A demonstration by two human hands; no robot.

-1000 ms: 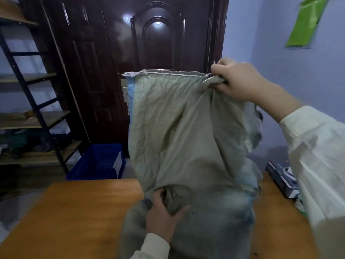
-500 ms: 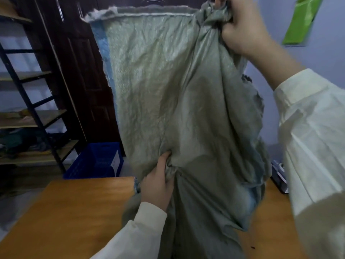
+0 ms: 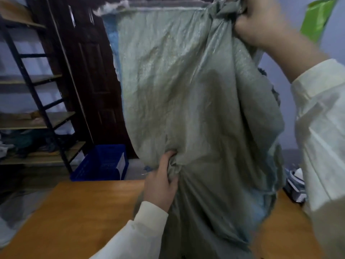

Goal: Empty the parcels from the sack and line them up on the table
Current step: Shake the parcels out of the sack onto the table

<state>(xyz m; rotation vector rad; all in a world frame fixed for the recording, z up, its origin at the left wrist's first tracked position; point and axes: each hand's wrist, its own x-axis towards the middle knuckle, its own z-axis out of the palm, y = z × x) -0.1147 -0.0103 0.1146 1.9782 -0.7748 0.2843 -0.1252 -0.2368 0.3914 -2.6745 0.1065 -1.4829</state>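
A large grey-green woven sack (image 3: pixel 186 90) hangs in front of me above the wooden table (image 3: pixel 84 212). My right hand (image 3: pixel 261 21) grips a bunched corner of the sack high at the top right. Lower down, my left hand (image 3: pixel 160 186) pinches a fold of the sack's cloth near its middle. The sack's lower part drapes down to the table. A pile of parcels (image 3: pixel 296 186) shows at the right, between the sack and my right sleeve. What the sack holds is hidden.
A blue plastic crate (image 3: pixel 104 163) stands on the floor beyond the table. A dark metal shelf rack (image 3: pixel 37 109) with wooden boards fills the left. A dark wooden door (image 3: pixel 89 71) is behind the sack. A green sheet (image 3: pixel 317 17) hangs on the right wall.
My right hand has lifted the sack's top corner higher, up to the frame's top edge. My left hand has risen with the cloth and keeps its grip on the fold.
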